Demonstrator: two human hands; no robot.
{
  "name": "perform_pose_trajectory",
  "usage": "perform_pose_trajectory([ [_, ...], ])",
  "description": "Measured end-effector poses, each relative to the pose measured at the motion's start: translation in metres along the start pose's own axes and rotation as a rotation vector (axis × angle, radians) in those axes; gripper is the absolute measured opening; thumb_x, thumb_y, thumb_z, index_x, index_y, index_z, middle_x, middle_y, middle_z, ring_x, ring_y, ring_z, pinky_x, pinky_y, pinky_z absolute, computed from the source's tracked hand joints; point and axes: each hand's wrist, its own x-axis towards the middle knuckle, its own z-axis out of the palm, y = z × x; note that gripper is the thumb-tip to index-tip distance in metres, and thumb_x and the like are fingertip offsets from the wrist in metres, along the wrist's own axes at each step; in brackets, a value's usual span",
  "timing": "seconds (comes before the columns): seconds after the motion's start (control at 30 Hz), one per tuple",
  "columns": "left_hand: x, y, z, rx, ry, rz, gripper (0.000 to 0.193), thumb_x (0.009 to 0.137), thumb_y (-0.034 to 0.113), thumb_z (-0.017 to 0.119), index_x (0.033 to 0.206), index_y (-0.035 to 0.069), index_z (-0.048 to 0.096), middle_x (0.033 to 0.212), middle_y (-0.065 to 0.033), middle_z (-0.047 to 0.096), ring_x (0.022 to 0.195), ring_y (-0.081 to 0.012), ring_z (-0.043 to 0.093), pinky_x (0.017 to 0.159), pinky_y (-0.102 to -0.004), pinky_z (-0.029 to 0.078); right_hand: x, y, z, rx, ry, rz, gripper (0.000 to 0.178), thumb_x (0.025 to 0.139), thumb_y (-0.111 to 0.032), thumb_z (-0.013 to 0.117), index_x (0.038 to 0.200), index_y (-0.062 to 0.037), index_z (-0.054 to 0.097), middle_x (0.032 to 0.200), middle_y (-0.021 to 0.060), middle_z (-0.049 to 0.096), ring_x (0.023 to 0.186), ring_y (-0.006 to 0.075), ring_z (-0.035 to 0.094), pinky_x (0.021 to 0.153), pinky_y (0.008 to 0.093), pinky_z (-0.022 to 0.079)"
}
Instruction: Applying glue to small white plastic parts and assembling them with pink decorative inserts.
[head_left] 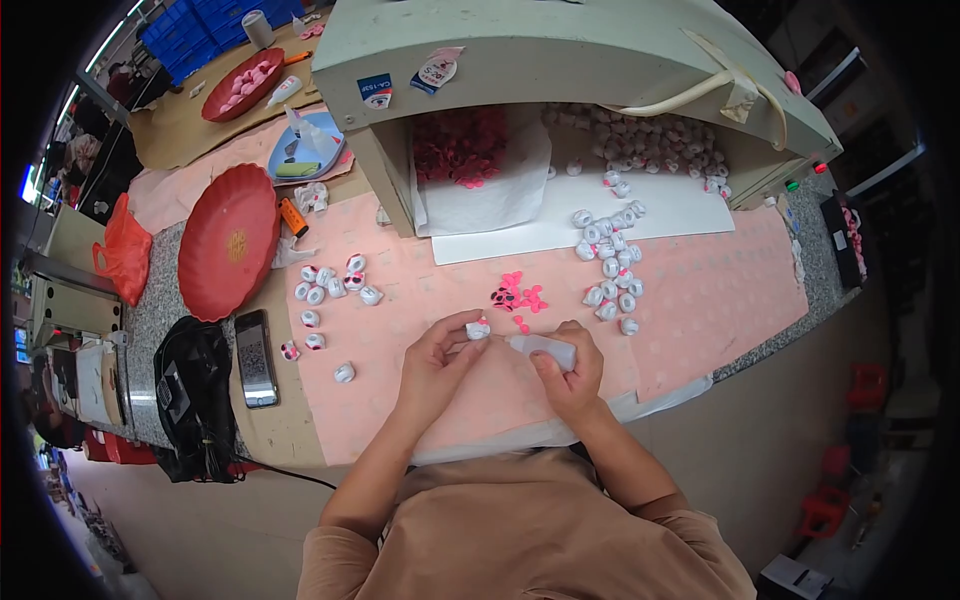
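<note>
My left hand (438, 362) pinches a small white figure head (478, 329) with pink on it, held up over the pink work cloth. Closed around a translucent squeeze bottle (550, 352) is my right hand (572, 380); the bottle's narrow tip points left toward the figure head, and I cannot tell if they touch. Just beyond both hands lies a small pile of bright pink pieces (530, 295), some with dark marks. Several similar white heads (328, 285) sit to the left, some bearing pink parts. More white heads (610, 262) stand in a cluster to the right.
A pale green metal box (580, 60) with an open front stands ahead, holding many white heads and dark pink pieces (460, 145). At left are a red scalloped tray (230, 245), a phone (256, 358), a black bag (192, 400) and a blue plate (290, 150).
</note>
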Motion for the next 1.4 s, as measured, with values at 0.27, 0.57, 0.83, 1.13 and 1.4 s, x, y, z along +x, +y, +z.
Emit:
perform_pose_trajectory([
  [0.27, 0.001, -0.001, -0.001, -0.104, -0.003, -0.013, 0.037, 0.089, -0.005, 0.058, 0.125, -0.002, 0.052, 0.114, -0.0088, 0.062, 0.107, -0.0134, 0.059, 0.090, -0.0234, 0.048, -0.001, 0.002, -0.003, -0.006, 0.026, 0.012, 0.019, 0.079, -0.006, 0.071, 0.091, -0.0015, 0.057, 0.074, 0.0101, 0.058, 0.060, 0.0188, 0.053, 0.053, 0.0288, 0.042],
  [0.57, 0.000, 0.000, 0.000, -0.100, -0.003, -0.020, 0.036, 0.089, -0.005, 0.058, 0.124, -0.002, 0.053, 0.114, -0.0087, 0.062, 0.107, -0.0137, 0.060, 0.091, -0.0237, 0.048, -0.001, 0.001, -0.003, 0.013, 0.029, 0.024, 0.019, 0.078, -0.007, 0.072, 0.091, -0.0021, 0.059, 0.075, 0.0099, 0.060, 0.061, 0.0185, 0.056, 0.054, 0.0286, 0.044],
  [0.83, 0.000, -0.002, 0.000, -0.097, -0.004, -0.001, 0.035, 0.089, -0.005, 0.058, 0.123, -0.003, 0.053, 0.113, -0.0086, 0.063, 0.106, -0.0132, 0.060, 0.090, -0.0237, 0.048, 0.000, -0.002, -0.004, 0.002, 0.016, 0.056, 0.018, 0.079, -0.006, 0.071, 0.090, -0.0013, 0.058, 0.075, 0.0099, 0.059, 0.062, 0.0186, 0.056, 0.054, 0.0286, 0.043],
  [1.13, 0.001, -0.002, 0.001, -0.094, 0.027, -0.014, 0.037, 0.088, -0.004, 0.059, 0.125, -0.003, 0.054, 0.115, -0.0092, 0.062, 0.105, -0.0130, 0.060, 0.090, -0.0232, 0.048, 0.000, -0.005, -0.006, -0.009, 0.004, 0.101, 0.018, 0.080, -0.006, 0.071, 0.089, -0.0004, 0.057, 0.073, 0.0095, 0.057, 0.061, 0.0171, 0.054, 0.054, 0.0284, 0.043],
  [1.4, 0.003, -0.003, -0.007, -0.170, 0.037, -0.025, 0.039, 0.091, -0.002, 0.056, 0.129, 0.001, 0.051, 0.116, -0.0097, 0.061, 0.105, -0.0159, 0.060, 0.089, -0.0298, 0.053, 0.006, 0.008, -0.013, 0.305, 0.058, 0.489, 0.024, 0.081, -0.003, 0.069, 0.097, -0.0032, 0.051, 0.090, 0.0067, 0.057, 0.079, 0.0114, 0.055, 0.072, 0.0264, 0.047],
])
